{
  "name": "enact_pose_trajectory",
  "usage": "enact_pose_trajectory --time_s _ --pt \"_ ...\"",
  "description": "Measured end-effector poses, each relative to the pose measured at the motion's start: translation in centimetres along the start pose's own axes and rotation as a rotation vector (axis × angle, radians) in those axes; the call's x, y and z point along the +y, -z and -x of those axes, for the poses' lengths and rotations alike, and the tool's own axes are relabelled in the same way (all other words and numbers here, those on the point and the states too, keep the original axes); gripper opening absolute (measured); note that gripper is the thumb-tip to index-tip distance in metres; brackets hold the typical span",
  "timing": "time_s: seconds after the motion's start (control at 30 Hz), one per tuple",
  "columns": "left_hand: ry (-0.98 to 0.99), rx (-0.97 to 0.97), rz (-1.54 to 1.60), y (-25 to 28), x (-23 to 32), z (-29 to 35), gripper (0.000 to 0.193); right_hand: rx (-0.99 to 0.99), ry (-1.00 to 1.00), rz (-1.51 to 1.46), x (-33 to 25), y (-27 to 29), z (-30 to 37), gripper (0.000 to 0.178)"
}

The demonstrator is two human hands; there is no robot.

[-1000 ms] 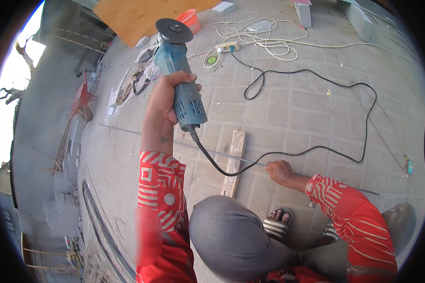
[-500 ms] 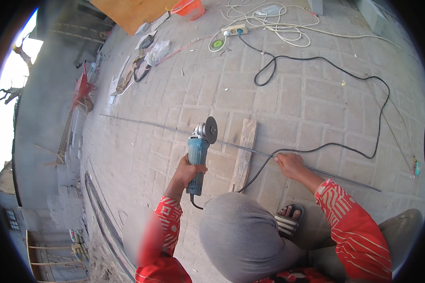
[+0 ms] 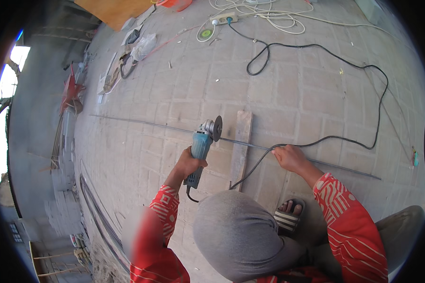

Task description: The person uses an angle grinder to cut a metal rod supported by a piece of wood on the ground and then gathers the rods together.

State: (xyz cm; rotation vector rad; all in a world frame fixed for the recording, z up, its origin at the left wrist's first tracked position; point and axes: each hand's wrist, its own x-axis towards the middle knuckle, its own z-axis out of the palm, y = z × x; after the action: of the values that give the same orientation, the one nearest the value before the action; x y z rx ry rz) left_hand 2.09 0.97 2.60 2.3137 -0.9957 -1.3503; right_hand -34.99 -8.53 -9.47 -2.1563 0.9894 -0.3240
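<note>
My left hand (image 3: 190, 165) grips a blue angle grinder (image 3: 200, 146), its disc (image 3: 217, 128) held right at a long thin steel rod (image 3: 141, 123). The rod lies across the paving and rests on a short wooden plank (image 3: 241, 146). My right hand (image 3: 290, 157) presses on the rod to the right of the plank, with the grinder's black cable (image 3: 316, 141) passing under its fingers. My sandalled foot (image 3: 288, 214) is planted just below that hand.
The black cable loops away to a white power strip (image 3: 224, 19) among coiled white cords (image 3: 264, 9) at the top. A plywood sheet (image 3: 115, 9), bags and scraps lie at the upper left. Bundled rods (image 3: 97, 212) lie along the left.
My left hand has brought the grinder down from up high to the rod beside the plank. My right hand has stayed on the rod.
</note>
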Motion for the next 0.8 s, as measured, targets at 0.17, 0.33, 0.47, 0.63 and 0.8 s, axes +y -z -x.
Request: enact_pose_trajectory --time_s 0.17,0.33,0.47,0.63,0.8 --pt "-0.012 0.013 -0.022 -0.48 0.32 -0.58 0.044 -0.023 -0.028 -0.005 0.04 0.01 0.03 0.035" --pt "-0.014 0.002 -0.031 -0.43 0.15 -0.78 0.045 -0.032 -0.017 -0.008 -0.16 0.18 -0.21 0.036" --pt "-0.014 0.012 -0.03 -0.59 0.42 -0.77 0.047 -0.036 -0.011 0.003 0.13 -0.21 -0.12 0.036" --pt "-0.003 -0.008 -0.04 -0.74 0.88 -0.64 0.048 -0.029 -0.027 0.011 0.08 -0.14 -0.07 0.033" --pt "0.0 -0.002 -0.03 -0.74 0.46 -0.79 0.049 -0.041 -0.007 0.027 0.39 -0.41 -0.1 0.036"
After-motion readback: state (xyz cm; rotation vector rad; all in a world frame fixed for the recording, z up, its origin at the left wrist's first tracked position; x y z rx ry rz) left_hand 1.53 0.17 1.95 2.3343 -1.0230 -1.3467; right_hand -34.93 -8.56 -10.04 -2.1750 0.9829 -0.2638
